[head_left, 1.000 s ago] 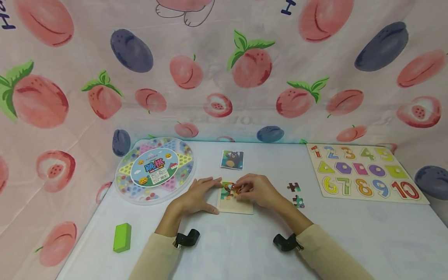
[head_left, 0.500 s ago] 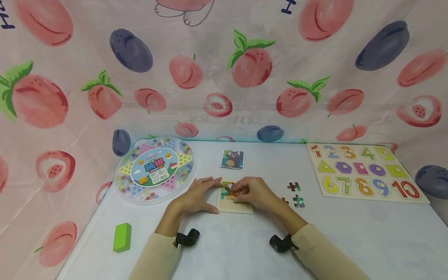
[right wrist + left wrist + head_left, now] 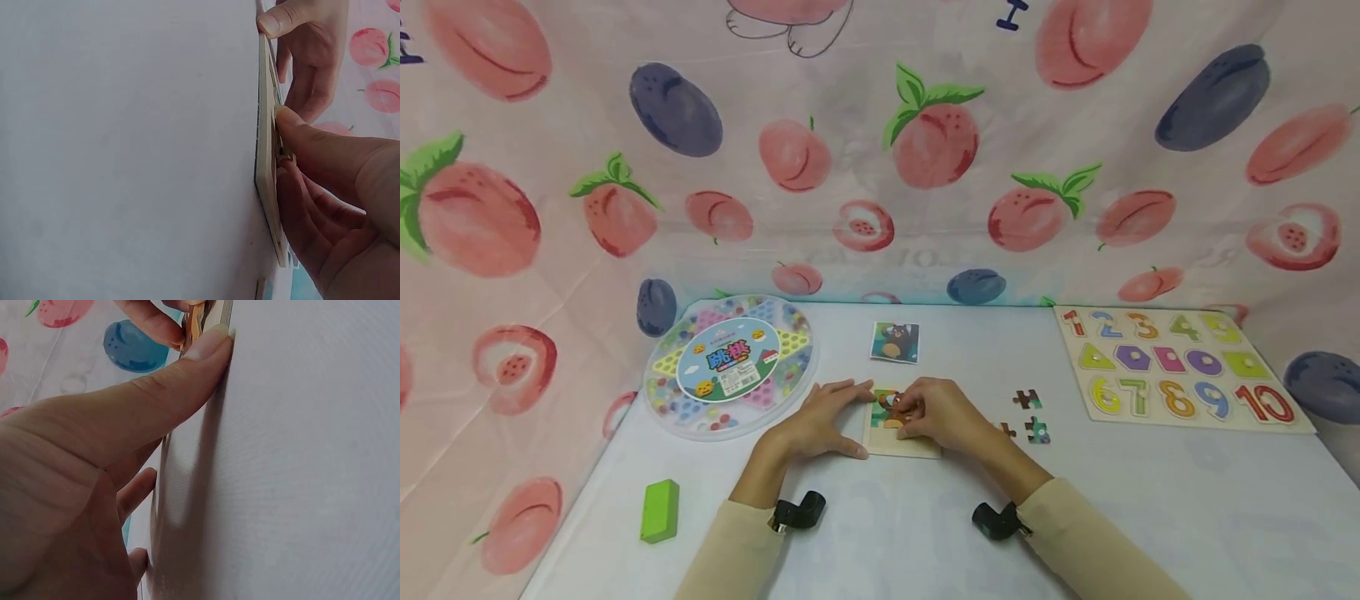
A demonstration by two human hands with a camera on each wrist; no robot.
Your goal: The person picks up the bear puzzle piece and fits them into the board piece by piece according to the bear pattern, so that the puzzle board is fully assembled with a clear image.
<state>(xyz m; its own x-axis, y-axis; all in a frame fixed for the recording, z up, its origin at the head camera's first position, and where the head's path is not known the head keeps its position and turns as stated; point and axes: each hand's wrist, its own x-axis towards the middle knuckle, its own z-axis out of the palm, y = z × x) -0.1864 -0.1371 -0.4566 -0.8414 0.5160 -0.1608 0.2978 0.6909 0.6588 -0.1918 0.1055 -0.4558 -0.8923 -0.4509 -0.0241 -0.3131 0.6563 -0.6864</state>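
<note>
A small wooden jigsaw board (image 3: 901,444) lies mid-table in the head view, its upper part filled with a bear picture and its lower strip bare wood. My left hand (image 3: 820,423) spreads along its left side, thumb at the near corner and index finger at the far corner. Over the picture, my right hand (image 3: 950,418) pinches a puzzle piece (image 3: 285,154) between thumb and fingers, down at the board's surface; the fingers hide most of it. Several loose puzzle pieces (image 3: 1027,400) lie just right of that hand, one partly covered by the forearm.
Behind the board lies a bear picture card (image 3: 895,342). A round Chinese checkers box (image 3: 658,392) stands at the back left, a green block (image 3: 659,511) at the front left. To the right sits a wooden number board (image 3: 1195,423). A fruit-print cloth (image 3: 925,225) hangs behind.
My right hand has shifted slightly left and lowered over the board, uncovering another loose piece beside the forearm. The left hand keeps its place at the board's edge.
</note>
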